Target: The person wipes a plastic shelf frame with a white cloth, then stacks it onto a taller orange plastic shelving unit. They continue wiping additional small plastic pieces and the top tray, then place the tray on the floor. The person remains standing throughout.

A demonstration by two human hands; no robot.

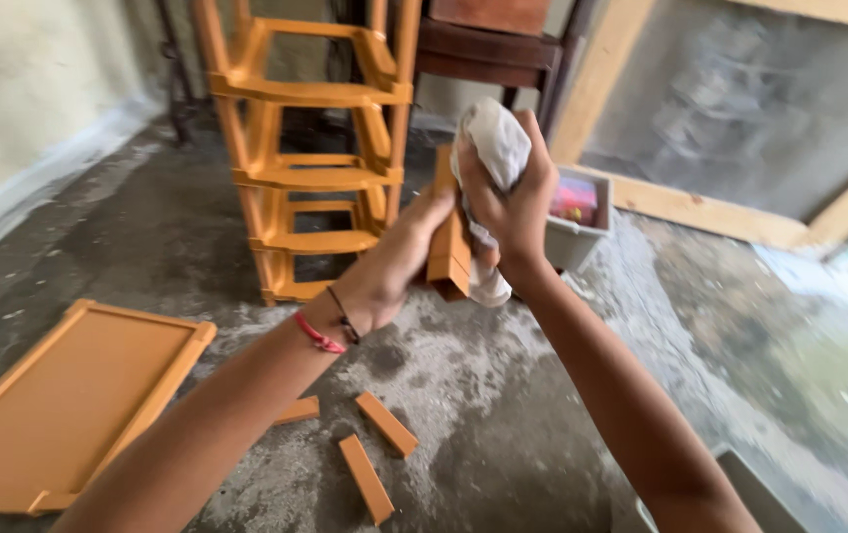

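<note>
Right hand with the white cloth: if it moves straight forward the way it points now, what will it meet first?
Probably the grey bin just beyond the right hand and its white cloth; depth is unclear.

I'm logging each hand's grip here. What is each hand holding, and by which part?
The left hand grips an orange bar around its middle; the right hand holds a bunched white cloth against it.

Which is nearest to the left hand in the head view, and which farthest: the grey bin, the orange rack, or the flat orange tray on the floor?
From the left hand, holding an orange bar:
1. Orange rack, just behind it to the left.
2. Grey bin, to the right, past the right hand and its white cloth.
3. Orange tray, flat on the floor at lower left.
</note>
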